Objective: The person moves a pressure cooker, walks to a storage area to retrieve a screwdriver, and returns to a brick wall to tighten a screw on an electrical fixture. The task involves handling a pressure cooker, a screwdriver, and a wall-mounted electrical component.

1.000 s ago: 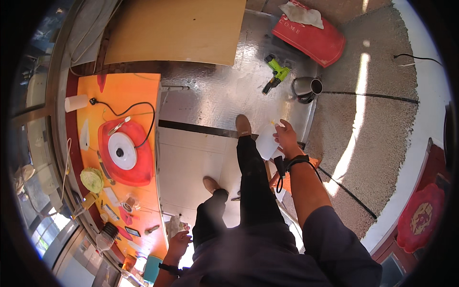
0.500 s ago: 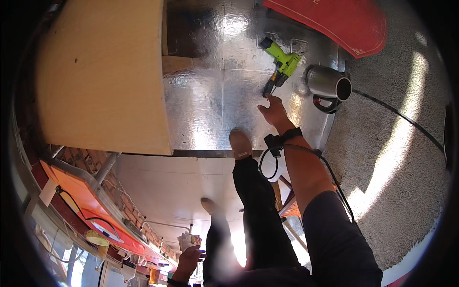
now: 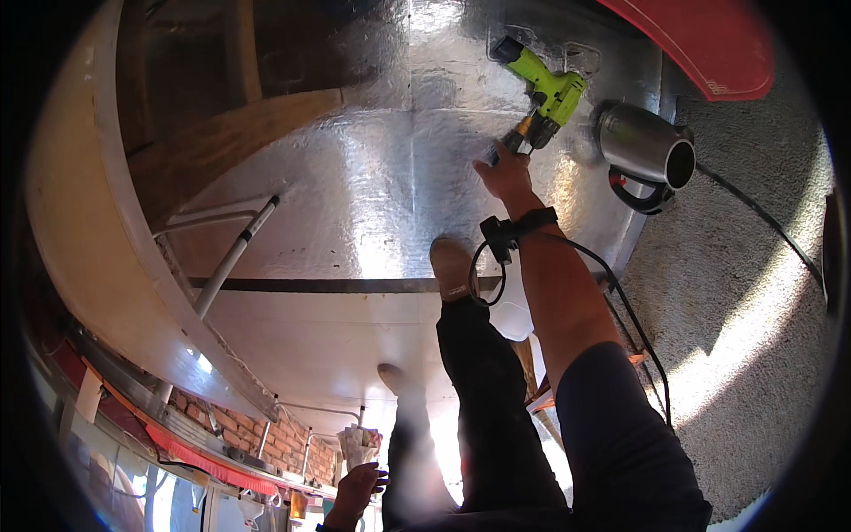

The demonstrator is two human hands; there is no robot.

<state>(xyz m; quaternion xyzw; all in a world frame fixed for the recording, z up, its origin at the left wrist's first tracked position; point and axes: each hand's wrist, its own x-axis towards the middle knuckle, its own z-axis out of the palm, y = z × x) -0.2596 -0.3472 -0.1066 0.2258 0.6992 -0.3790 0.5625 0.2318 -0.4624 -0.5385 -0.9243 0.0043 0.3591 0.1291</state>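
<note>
My right hand (image 3: 507,173) is stretched far down to a lime-green cordless drill (image 3: 548,93) lying on the shiny silver floor sheet (image 3: 381,177). Its fingertips touch the drill's front chuck end and are not wrapped around it. A black strap with a looping cable (image 3: 507,232) sits on that wrist. My left hand (image 3: 356,490) is low by my side, closed on a white crumpled bundle (image 3: 359,443). My dark-trousered legs and brown shoes (image 3: 454,266) stand on the sheet between the two hands.
A steel kettle (image 3: 643,140) with a black handle lies right of the drill. A red tray (image 3: 700,44) is beyond it, grey carpet (image 3: 736,293) to the right. A wooden tabletop (image 3: 71,222) with a metal leg (image 3: 235,257) curves along the left.
My right hand has travelled forward from beside my shoe to the drill's front end. The view has tipped forward and closer to the floor. The left hand stays low with the bundle.
</note>
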